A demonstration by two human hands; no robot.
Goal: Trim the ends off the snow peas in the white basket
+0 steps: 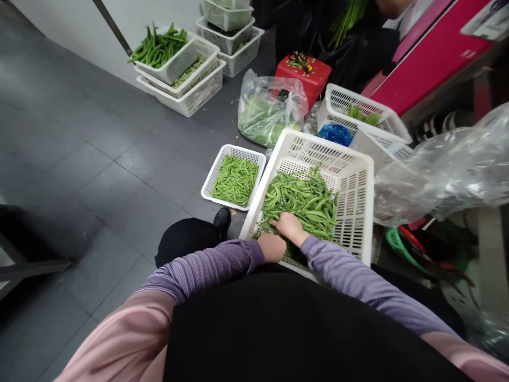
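Observation:
My left hand sits knuckles-up at the near edge of a large white slotted plastic crate, its fingers hidden among green pea pods. My right hand rests on that heap with its fingertips pressed down into the pods. Whether either hand grips any pods is hidden. Beside the crate on the left, a small white slotted basket holds a separate pile of flatter green pods. Purple striped sleeves cover both my forearms.
Stacked white baskets, one holding long green beans, stand at the back on grey tile. A bulging plastic bag of greens, a red stool and a white basket lie ahead. Clear plastic sheeting hangs at the right.

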